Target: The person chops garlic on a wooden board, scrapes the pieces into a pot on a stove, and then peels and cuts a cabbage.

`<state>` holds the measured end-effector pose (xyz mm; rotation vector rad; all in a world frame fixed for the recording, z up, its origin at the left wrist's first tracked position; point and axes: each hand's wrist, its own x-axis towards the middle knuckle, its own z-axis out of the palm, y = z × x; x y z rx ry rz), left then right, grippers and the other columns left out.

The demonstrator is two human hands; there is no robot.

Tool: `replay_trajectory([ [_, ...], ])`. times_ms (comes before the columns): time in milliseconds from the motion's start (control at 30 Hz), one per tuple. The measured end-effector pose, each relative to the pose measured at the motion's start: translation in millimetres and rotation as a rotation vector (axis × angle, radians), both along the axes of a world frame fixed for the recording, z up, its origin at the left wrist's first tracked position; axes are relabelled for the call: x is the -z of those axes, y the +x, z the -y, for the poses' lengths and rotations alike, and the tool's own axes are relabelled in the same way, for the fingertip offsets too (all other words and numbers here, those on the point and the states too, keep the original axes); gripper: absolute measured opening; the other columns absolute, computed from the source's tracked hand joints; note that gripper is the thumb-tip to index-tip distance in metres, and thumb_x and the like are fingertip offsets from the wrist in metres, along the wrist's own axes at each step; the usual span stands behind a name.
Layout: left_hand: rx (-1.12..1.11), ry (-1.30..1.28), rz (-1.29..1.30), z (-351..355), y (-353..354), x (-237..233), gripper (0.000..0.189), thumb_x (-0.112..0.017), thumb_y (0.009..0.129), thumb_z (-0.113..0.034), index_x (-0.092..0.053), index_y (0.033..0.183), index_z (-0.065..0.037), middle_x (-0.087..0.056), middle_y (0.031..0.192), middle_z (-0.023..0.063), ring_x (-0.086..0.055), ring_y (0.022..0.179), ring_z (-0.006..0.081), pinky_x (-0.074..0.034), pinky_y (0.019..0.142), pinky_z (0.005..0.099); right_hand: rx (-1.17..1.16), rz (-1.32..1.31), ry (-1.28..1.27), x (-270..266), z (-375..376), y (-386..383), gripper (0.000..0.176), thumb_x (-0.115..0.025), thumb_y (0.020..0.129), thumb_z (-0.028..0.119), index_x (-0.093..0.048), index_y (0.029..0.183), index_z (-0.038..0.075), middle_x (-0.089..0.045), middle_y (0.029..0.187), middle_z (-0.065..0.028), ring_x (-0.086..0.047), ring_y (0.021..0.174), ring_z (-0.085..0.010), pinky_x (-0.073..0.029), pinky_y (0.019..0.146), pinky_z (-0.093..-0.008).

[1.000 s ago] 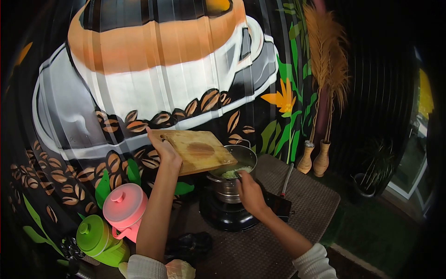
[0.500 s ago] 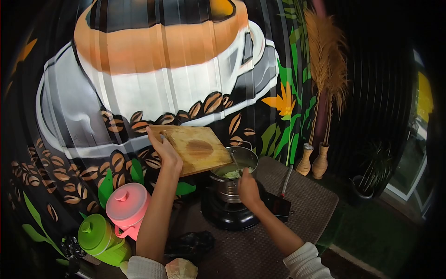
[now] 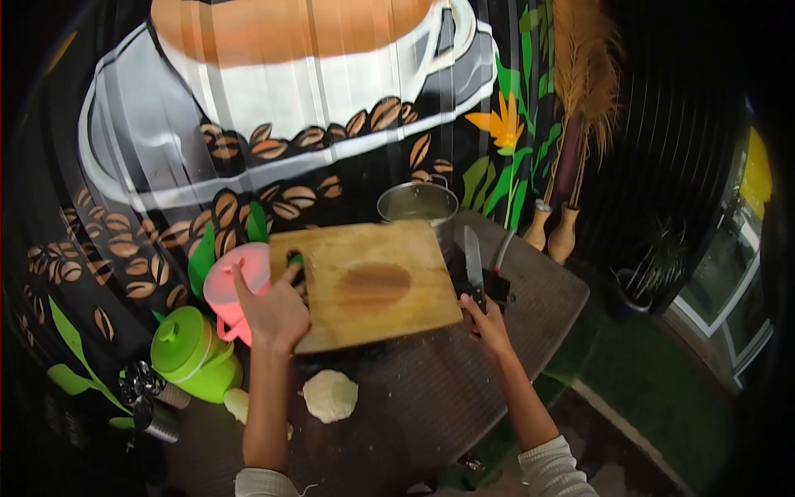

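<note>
A wooden cutting board (image 3: 381,286) with a dark damp patch is raised over the table, its left edge by my left hand (image 3: 277,311). That hand grips the board near its handle hole, with some fingers stretched out. My right hand (image 3: 486,323) is closed around the dark handle of a knife (image 3: 473,258), blade pointing up, just beyond the board's right edge. Behind the board stands a metal pot (image 3: 418,203); its lower part and the stove are mostly hidden. A pale cabbage piece (image 3: 330,396) lies on the table in front of the board.
A pink lidded jug (image 3: 236,277) and a green lidded jug (image 3: 195,352) stand at the left, with a utensil holder (image 3: 157,418) beside them. The brown table (image 3: 546,302) ends at the right. Beyond it are vases (image 3: 563,236) and a potted plant (image 3: 633,302).
The board has moved away from the pot, nearer to me and flatter. My right hand has drawn back from the pot with the knife, now pointing up. The view has tilted downward.
</note>
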<state>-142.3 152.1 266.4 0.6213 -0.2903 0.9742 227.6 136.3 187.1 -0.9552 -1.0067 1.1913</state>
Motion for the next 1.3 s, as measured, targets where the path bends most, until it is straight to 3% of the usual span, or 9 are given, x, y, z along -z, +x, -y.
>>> replay_trajectory([
  [133, 0.146, -0.15, 0.065, 54.5, 21.7, 96.7, 0.128, -0.04, 0.068, -0.092, -0.014, 0.153, -0.001, -0.043, 0.136, 0.024, -0.044, 0.124, 0.0329, -0.028, 0.112, 0.0423, -0.032, 0.137, -0.13, 64.3, 64.7, 9.6, 0.029, -0.074, 0.088, 0.027, -0.049, 0.081, 0.014, -0.042, 0.061, 0.0074, -0.037, 0.047, -0.004, -0.028, 0.041, -0.0237],
  [200, -0.255, -0.434, -0.38, 85.2, 45.1, 122.2, 0.127, -0.041, 0.068, -0.091, -0.014, 0.153, -0.001, -0.044, 0.135, 0.0218, -0.044, 0.124, 0.0324, -0.029, 0.111, 0.0424, -0.003, 0.116, -0.229, 84.7, 102.8, 24.3, 0.029, -0.076, 0.086, 0.025, -0.05, 0.078, 0.014, -0.044, 0.063, 0.0074, -0.038, 0.049, -0.0044, -0.03, 0.042, -0.0241],
  [267, 0.437, -0.361, 0.267, 83.6, 52.6, 183.9, 0.126, -0.042, 0.069, -0.091, -0.017, 0.153, -0.001, -0.044, 0.137, 0.0207, -0.044, 0.125, 0.0322, -0.029, 0.111, 0.0428, 0.122, 0.163, -0.206, 130.0, 123.8, 37.8, 0.03, -0.077, 0.085, 0.025, -0.049, 0.079, 0.013, -0.045, 0.063, 0.0072, -0.039, 0.048, -0.0054, -0.031, 0.042, -0.024],
  [300, 0.366, -0.404, 0.126, 76.6, 53.7, 224.5, 0.126, -0.044, 0.068, -0.091, -0.018, 0.152, 0.0, -0.044, 0.137, 0.0198, -0.044, 0.125, 0.0319, -0.028, 0.111, 0.0431, 0.153, 0.168, -0.149, 149.3, 133.5, 44.3, 0.033, -0.078, 0.084, 0.025, -0.047, 0.077, 0.014, -0.046, 0.064, 0.0058, -0.042, 0.05, -0.0069, -0.033, 0.044, -0.0249],
  [333, -0.199, -0.596, -0.588, 106.0, 81.0, 185.4, 0.126, -0.043, 0.069, -0.091, -0.018, 0.152, 0.001, -0.039, 0.142, 0.0202, -0.041, 0.128, 0.0326, -0.027, 0.112, 0.0435, 0.158, 0.166, -0.155, 157.6, 145.9, 48.5, 0.033, -0.078, 0.084, 0.025, -0.047, 0.077, 0.014, -0.046, 0.064, 0.0058, -0.042, 0.05, -0.0069, -0.033, 0.044, -0.0249],
  [667, -0.209, -0.613, -1.074, 125.9, 107.8, 251.2, 0.097, -0.051, 0.089, -0.066, -0.019, 0.153, -0.002, -0.028, 0.153, 0.0169, -0.028, 0.139, 0.0314, -0.019, 0.115, 0.0443, 0.255, 0.277, -0.345, 212.3, 187.5, 52.8, 0.037, -0.077, 0.083, 0.03, -0.045, 0.078, 0.013, -0.045, 0.067, 0.0032, -0.046, 0.06, -0.0105, -0.039, 0.055, -0.0282],
  [933, -0.573, 0.078, -1.696, 136.5, 79.2, 283.0, 0.067, -0.058, 0.095, -0.041, -0.042, 0.14, 0.007, -0.056, 0.133, 0.0189, -0.055, 0.121, 0.0229, -0.041, 0.099, 0.0302, 0.252, 0.771, -0.145, 242.0, 166.3, 29.5, 0.042, -0.072, 0.084, 0.04, -0.049, 0.083, 0.005, -0.05, 0.066, -0.0039, -0.051, 0.061, -0.0188, -0.042, 0.059, -0.0349],
  [1100, -0.757, 0.077, -1.429, 138.8, 66.4, 260.5, 0.042, -0.062, 0.095, -0.026, -0.06, 0.125, 0.003, -0.067, 0.114, 0.0146, -0.062, 0.107, 0.019, -0.045, 0.092, 0.028, 0.222, 1.144, -0.217, 235.6, 163.5, 18.3, 0.052, -0.065, 0.086, 0.046, -0.054, 0.095, -0.004, -0.065, 0.082, -0.025, -0.066, 0.081, -0.0419, -0.05, 0.069, -0.0475],
  [1300, -1.195, 0.37, -1.459, 123.8, 49.0, 229.3, 0.022, -0.063, 0.091, -0.016, -0.071, 0.107, -0.003, -0.071, 0.101, 0.0124, -0.064, 0.1, 0.0226, -0.047, 0.092, 0.0315, 0.125, 1.468, -0.262, 189.8, 164.4, -7.8, 0.043, -0.061, 0.089, 0.039, -0.054, 0.103, -0.001, -0.067, 0.083, -0.0245, -0.066, 0.083, -0.041, -0.052, 0.071, -0.0511],
])
